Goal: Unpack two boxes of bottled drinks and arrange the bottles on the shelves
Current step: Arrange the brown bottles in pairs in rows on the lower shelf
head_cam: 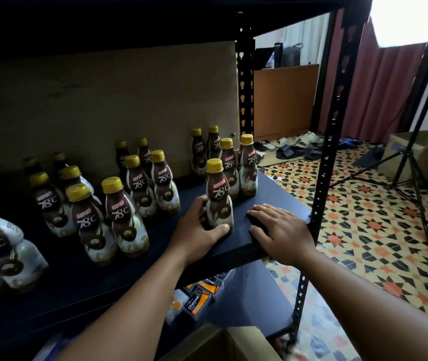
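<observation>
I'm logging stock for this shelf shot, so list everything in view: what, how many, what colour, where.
Coffee bottles: at least sixteen, brown-white with yellow caps, upright on the middle shelf.
Shelf rack: one, black, holding them.
Charcoal packs: several, orange and dark, lower shelf.
Cardboard box: one, brown, bottom edge.
Tripod: one, black, patterned floor at right.
Sandals: several, dark and pale, floor behind the rack.
Left hand: one, gripping the front bottle.
Right hand: one, flat on that shelf.

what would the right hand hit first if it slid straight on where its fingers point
Likely the bottle the left hand grips; only bare shelf lies between it and the right hand.
</observation>
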`<act>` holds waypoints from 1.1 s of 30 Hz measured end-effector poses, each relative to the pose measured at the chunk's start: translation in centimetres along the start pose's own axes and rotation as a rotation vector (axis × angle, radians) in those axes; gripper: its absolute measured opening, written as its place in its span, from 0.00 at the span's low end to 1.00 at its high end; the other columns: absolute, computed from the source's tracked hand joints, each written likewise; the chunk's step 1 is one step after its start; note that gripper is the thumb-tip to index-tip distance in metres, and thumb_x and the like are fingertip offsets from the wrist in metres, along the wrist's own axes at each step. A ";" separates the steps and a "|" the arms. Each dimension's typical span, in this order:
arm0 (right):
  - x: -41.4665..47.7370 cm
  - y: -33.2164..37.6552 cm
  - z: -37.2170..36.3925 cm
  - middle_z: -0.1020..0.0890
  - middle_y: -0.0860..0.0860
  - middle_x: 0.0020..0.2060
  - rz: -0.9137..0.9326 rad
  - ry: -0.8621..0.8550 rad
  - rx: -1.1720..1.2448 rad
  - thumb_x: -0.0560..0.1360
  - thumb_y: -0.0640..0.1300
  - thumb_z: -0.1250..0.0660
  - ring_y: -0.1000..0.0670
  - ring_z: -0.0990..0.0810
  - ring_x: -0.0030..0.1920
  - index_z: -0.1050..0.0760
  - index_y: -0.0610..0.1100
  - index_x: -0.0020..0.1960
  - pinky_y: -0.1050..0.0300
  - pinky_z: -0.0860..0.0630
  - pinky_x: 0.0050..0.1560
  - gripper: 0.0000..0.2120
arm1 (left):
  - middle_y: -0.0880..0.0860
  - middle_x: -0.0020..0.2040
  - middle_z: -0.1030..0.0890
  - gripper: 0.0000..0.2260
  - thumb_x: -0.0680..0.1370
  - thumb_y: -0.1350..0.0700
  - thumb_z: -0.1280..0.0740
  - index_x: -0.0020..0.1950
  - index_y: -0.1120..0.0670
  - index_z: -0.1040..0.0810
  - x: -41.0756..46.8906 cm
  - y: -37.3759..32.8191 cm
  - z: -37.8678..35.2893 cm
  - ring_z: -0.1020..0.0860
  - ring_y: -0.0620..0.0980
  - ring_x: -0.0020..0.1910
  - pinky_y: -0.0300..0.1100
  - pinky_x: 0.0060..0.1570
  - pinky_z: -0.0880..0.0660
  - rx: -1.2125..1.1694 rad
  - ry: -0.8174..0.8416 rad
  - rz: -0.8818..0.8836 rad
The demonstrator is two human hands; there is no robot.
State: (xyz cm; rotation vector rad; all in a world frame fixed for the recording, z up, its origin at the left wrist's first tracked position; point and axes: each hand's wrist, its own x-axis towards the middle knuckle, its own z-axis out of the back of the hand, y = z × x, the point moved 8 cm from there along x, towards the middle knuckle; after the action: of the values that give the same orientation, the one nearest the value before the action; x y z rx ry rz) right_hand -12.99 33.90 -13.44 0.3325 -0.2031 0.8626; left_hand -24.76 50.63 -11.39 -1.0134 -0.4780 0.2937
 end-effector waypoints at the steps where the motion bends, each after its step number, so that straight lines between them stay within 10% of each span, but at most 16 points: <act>1: 0.0 0.0 0.0 0.31 0.58 0.77 0.001 0.000 -0.003 0.77 0.67 0.56 0.56 0.38 0.79 0.31 0.58 0.77 0.57 0.45 0.78 0.33 | 0.40 0.56 0.17 0.24 0.69 0.48 0.21 0.61 0.36 0.27 0.0 0.1 0.0 0.18 0.40 0.57 0.52 0.64 0.23 -0.004 0.006 0.002; 33: -0.4 -0.4 -0.2 0.21 0.56 0.69 0.009 -0.212 0.025 0.79 0.65 0.51 0.54 0.27 0.73 0.21 0.56 0.69 0.52 0.33 0.71 0.29 | 0.46 0.56 0.16 0.25 0.70 0.57 0.19 0.59 0.39 0.27 -0.4 -0.9 0.0 0.17 0.41 0.55 0.47 0.62 0.21 -0.074 -0.022 -0.029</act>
State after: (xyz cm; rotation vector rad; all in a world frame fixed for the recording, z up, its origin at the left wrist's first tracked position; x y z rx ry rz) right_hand -12.89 33.41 -13.80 0.4469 -0.3908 0.8393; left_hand -25.08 49.99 -10.72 -1.0751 -0.5262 0.2634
